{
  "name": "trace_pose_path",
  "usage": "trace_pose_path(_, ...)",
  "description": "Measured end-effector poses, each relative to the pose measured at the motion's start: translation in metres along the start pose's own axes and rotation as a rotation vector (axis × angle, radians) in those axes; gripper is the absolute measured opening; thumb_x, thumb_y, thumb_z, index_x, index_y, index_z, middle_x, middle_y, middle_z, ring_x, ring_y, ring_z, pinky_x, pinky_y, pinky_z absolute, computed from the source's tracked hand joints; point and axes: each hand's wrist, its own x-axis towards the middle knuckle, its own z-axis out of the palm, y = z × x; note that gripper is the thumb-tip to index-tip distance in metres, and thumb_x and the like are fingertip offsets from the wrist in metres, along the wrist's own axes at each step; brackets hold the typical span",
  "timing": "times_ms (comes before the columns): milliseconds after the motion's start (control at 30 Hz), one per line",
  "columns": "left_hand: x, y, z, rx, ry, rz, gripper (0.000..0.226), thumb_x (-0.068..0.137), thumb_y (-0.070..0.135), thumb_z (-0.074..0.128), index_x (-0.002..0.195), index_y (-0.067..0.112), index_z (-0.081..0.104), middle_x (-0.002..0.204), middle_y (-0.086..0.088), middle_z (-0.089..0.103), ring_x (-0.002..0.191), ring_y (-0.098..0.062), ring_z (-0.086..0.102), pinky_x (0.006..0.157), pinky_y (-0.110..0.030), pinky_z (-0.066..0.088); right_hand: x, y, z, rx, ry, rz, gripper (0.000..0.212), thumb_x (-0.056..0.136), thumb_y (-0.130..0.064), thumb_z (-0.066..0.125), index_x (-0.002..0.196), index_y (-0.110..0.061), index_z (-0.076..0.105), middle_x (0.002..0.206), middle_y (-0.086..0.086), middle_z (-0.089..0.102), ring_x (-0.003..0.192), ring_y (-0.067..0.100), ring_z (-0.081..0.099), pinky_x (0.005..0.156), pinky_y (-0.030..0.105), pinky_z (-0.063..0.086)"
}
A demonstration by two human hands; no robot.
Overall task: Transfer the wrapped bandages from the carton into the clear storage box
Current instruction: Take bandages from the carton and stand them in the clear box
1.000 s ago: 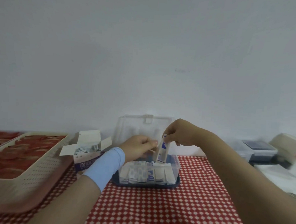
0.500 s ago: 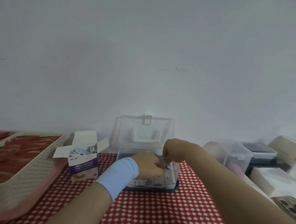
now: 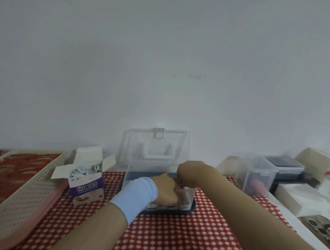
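Reaching across the red-checked desk (image 3: 173,236), left hand (image 3: 164,189) flat-fingered on white wrapped bandages (image 3: 185,206) standing in the clear plastic storage box (image 3: 139,169), right hand (image 3: 191,172) curled at its right end, grip hidden, open purple-and-white carton (image 3: 86,187) beside it, left

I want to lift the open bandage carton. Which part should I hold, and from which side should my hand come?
Probably the purple lower body of the carton, pinched across its left and right walls and approached from the front. It stands upright, its top flaps splay open and wrapped bandages heap at the mouth, so a grasp from above may crush or spill them.
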Motion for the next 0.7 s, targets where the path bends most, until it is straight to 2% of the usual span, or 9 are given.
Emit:
trace_pose_path(67, 0.001, 0.000, 0.002, 0.009, -0.019, 0.015, 0.046, 0.071, 0.055, 0.038, 0.107, 0.033, 0.057, 0.115, 0.000, 0.065, 0.097, -0.023, 0.061, 0.094, -0.044, 0.052, 0.000, 0.001, 0.000, 0.000, -0.010, -0.015, 0.021, 0.094, -0.023, 0.058, 0.102, -0.010, 0.073, 0.094, 0.004, 0.065, 0.084, 0.022, 0.062, 0.087, 0.034, 0.052)
trace_pose_path(167, 0.001, 0.003, 0.000, 0.032, -0.038, -0.014, 0.038, 0.075, 0.055, 0.040, 0.098, 0.031, 0.058, 0.105, -0.003, 0.066, 0.090, -0.025, 0.061, 0.090, -0.046, 0.055, 0.000, 0.002, -0.002, -0.072, 0.014, -0.042, 0.021, 0.091, -0.018, 0.063, 0.109, -0.011, 0.072, 0.095, 0.003, 0.066, 0.085, 0.022, 0.064, 0.089, 0.037, 0.056)
trace_pose_path(233, 0.003, 0.001, 0.000, 0.017, -0.052, -0.016, 0.054, 0.066, 0.059, 0.035, 0.095, 0.025, 0.067, 0.104, -0.004, 0.068, 0.088, -0.025, 0.063, 0.088, -0.045, 0.056, -0.001, 0.002, -0.004, -0.128, 0.060, -0.026, 0.023, 0.089, -0.014, 0.067, 0.112, -0.013, 0.071, 0.098, 0.003, 0.066, 0.087, 0.022, 0.064, 0.089, 0.037, 0.057)
trace_pose_path(300, 0.007, -0.001, 0.002, 0.014, -0.070, -0.020, 0.061, 0.061, 0.057, 0.034, 0.097, 0.025, 0.071, 0.112, -0.008, 0.069, 0.093, -0.027, 0.065, 0.089, -0.044, 0.056, -0.003, 0.000, -0.005, -0.162, 0.114, -0.024, 0.030, 0.088, -0.011, 0.068, 0.118, -0.014, 0.069, 0.108, 0.004, 0.068, 0.095, 0.024, 0.066, 0.088, 0.037, 0.056)
trace_pose_path(367, 0.007, -0.002, 0.002, 0.008, -0.061, -0.025, 0.058, 0.067, 0.055, 0.039, 0.104, 0.024, 0.071, 0.121, -0.010, 0.066, 0.105, -0.031, 0.065, 0.093, -0.044, 0.054, -0.004, 0.000, -0.006, -0.162, 0.171, -0.029, 0.033, 0.088, -0.008, 0.067, 0.120, -0.015, 0.067, 0.114, 0.005, 0.067, 0.099, 0.025, 0.066, 0.088, 0.036, 0.055)
trace_pose_path(433, 0.003, 0.000, -0.001, -0.010, -0.036, -0.003, 0.055, 0.074, 0.054, 0.044, 0.114, 0.026, 0.069, 0.131, -0.007, 0.062, 0.117, -0.031, 0.060, 0.101, -0.043, 0.049, -0.004, 0.000, -0.009, -0.081, 0.192, -0.031, 0.028, 0.088, -0.009, 0.064, 0.115, -0.016, 0.070, 0.109, 0.003, 0.068, 0.097, 0.024, 0.066, 0.085, 0.035, 0.055)
trace_pose_path(533, -0.011, -0.001, -0.018, -0.030, -0.009, -0.010, 0.047, 0.086, 0.039, 0.054, 0.133, 0.032, 0.060, 0.149, 0.005, 0.047, 0.131, -0.022, 0.049, 0.111, -0.042, 0.039, -0.001, -0.001, -0.016, 0.042, 0.148, -0.036, 0.016, 0.087, -0.012, 0.060, 0.093, -0.015, 0.075, 0.086, 0.000, 0.067, 0.078, 0.022, 0.064, 0.073, 0.032, 0.054)
trace_pose_path(633, -0.018, -0.011, -0.029, 0.036, 0.009, -0.023, 0.046, 0.088, 0.039, 0.058, 0.133, 0.030, 0.060, 0.146, 0.005, 0.048, 0.129, -0.020, 0.049, 0.111, -0.042, 0.039, 0.000, -0.007, -0.018, 0.079, 0.033, -0.026, 0.021, 0.092, -0.019, 0.058, 0.100, -0.013, 0.076, 0.088, 0.001, 0.070, 0.073, 0.020, 0.061, 0.072, 0.031, 0.053)
trace_pose_path(700, -0.021, -0.013, -0.028, 0.065, -0.011, -0.052, 0.043, 0.086, 0.043, 0.060, 0.127, 0.030, 0.065, 0.140, 0.007, 0.054, 0.125, -0.020, 0.053, 0.107, -0.040, 0.042, 0.002, -0.011, -0.020, 0.045, 0.004, -0.027, 0.024, 0.094, -0.022, 0.055, 0.099, -0.008, 0.074, 0.084, 0.002, 0.066, 0.071, 0.021, 0.059, 0.069, 0.031, 0.050)
